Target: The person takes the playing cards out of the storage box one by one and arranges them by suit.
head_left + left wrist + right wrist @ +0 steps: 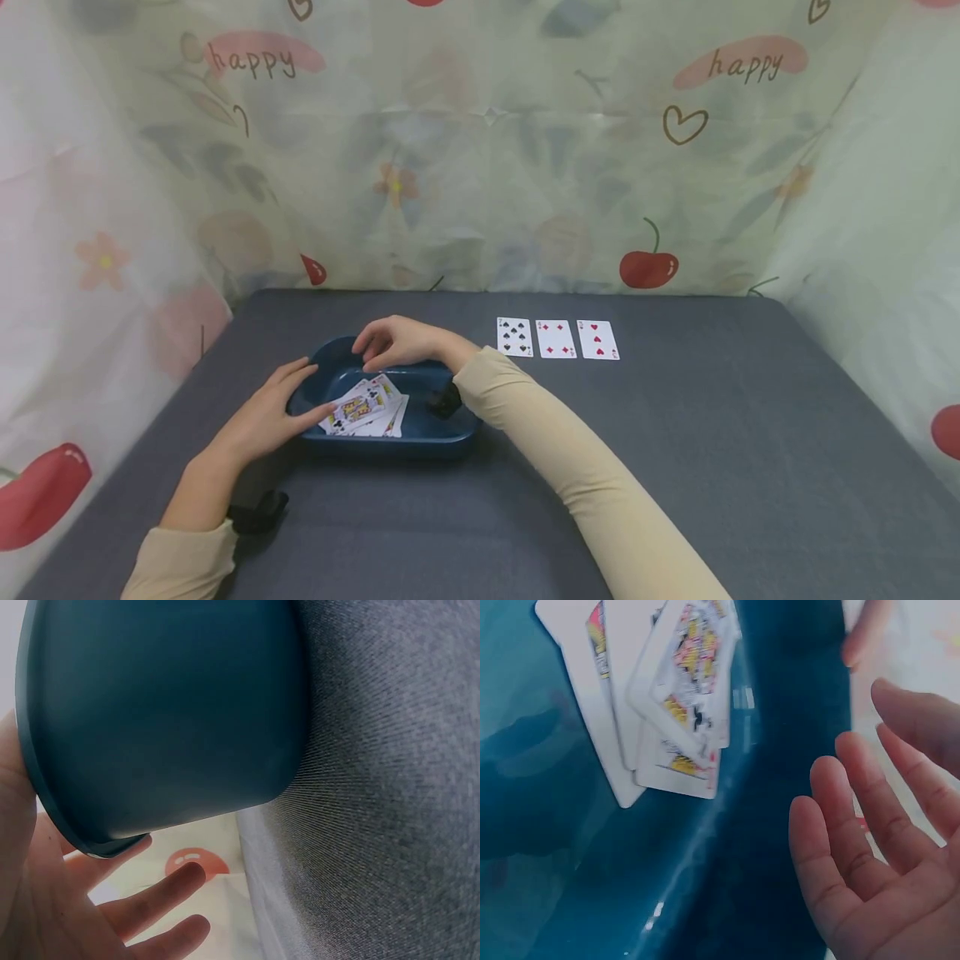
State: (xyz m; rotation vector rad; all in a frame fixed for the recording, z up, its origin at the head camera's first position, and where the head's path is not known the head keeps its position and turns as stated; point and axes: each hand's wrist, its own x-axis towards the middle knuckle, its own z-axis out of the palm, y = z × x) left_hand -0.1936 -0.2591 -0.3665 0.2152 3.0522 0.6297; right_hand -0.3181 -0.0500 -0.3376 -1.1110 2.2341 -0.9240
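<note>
A dark blue rectangular basin [386, 448] stands on the table, left of centre. Playing cards [362, 408] lie in a loose overlapping pile inside it, with a king of clubs on top. My left hand [258, 421] rests at the basin's left end, its thumb over the rim near the cards. In the left wrist view its other fingers [154, 901] are spread and fairly straight outside the wall. My right hand [401, 340] hovers over the basin's far side, palm turned toward the left. Its fingers [832, 825] are loosely bent, with nothing between them.
Three playing cards lie face up in a row at the back of the table: a spade card [514, 337], a diamond card [556, 339] and a heart card [598, 340]. Grey cloth [675, 433] covers the table. A patterned curtain [487, 167] hangs behind it and at both sides.
</note>
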